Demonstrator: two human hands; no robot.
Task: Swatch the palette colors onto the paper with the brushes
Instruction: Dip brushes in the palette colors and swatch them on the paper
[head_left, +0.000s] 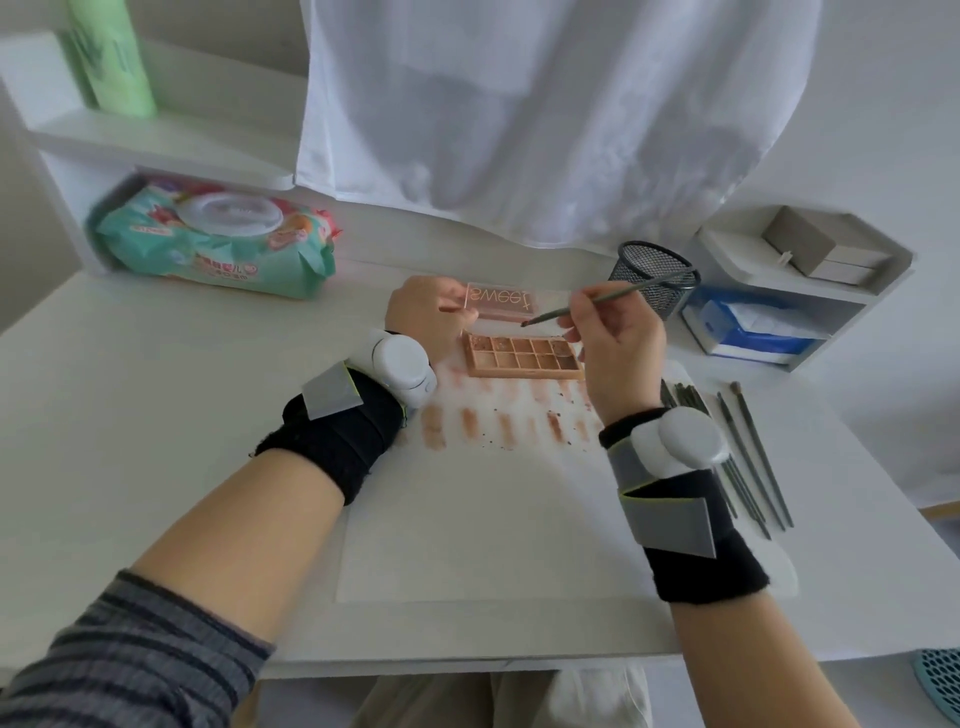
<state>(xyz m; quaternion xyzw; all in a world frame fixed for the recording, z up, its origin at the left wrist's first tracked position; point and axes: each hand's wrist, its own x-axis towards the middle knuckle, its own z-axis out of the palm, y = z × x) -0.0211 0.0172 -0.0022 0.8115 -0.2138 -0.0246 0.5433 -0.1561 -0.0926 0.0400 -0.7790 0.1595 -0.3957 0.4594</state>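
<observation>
Palette (523, 357) is sitting open at the far edge of the paper (467, 530), pans facing up, clear lid (500, 300) tipped back behind it. I'm pinching a brush (608, 300) in my right hand (615, 340), tip hovering just above the pans, not touching. My left hand (426, 314) is curling on the lid's left edge, steadying it; the thumb side is facing away, so I'm calling that grip from the finger curl only.

Swatches (506, 423) are running in rows just below the palette, with loose dark crumbs scattered among them.

Risks as I'm judging them: my right wrist is hanging right over the swatch rows, so lowering it is likely smearing pigment. Pressing the lid too hard is tipping or sliding the palette. Overloading the tip is dropping more fallout on the sheet.

Spare brushes (753, 457) are lying just right of the paper, partly behind my wrist strap, so I'm not counting them. Mesh cup (655, 276) is standing beyond the brush handle. Wipes pack (215, 241) is sitting far left. Right end of the pans is hiding behind my fingers, pan shades are blurring, and I'm not reading whether the tip is loaded.
</observation>
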